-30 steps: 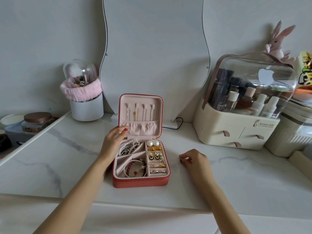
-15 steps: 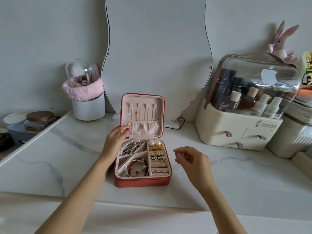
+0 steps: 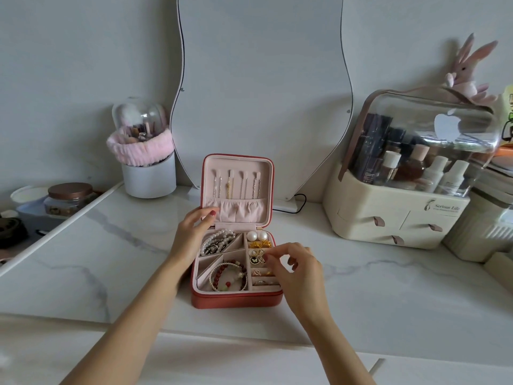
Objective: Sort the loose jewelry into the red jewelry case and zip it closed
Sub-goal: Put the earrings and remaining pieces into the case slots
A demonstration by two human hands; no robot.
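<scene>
Low in the frame, two bare forearms are seen reaching up onto the marble counter [image 3: 388, 287], and no loose jewelry is spotted on its visible surface, so the sorting is judged nearly finished. At centre frame the red jewelry case [image 3: 236, 300] is found lying open, its lid upright; the zip is not yet closed. The right hand [image 3: 297, 269] is held over the case's right-hand compartments, fingertips drawn together in a pinch at the earrings [image 3: 256, 257]; whether a small piece is actually gripped cannot be told. The left hand [image 3: 191, 232] is laid against the lid's lower left corner, fingers loosely extended, nothing gripped, apparently for steadying.

A count is taken of the tray: two round pearl studs [image 3: 256, 235] at the back right, two bracelets [image 3: 229, 276] in the front left section, one pearl strand bundle [image 3: 218, 241] behind. Five chains [image 3: 237, 184] are seen hung in the lid. Further back, one mirror [image 3: 263, 79], one brush holder [image 3: 148, 165] at left, one cosmetics organiser [image 3: 397, 215] at right.
</scene>
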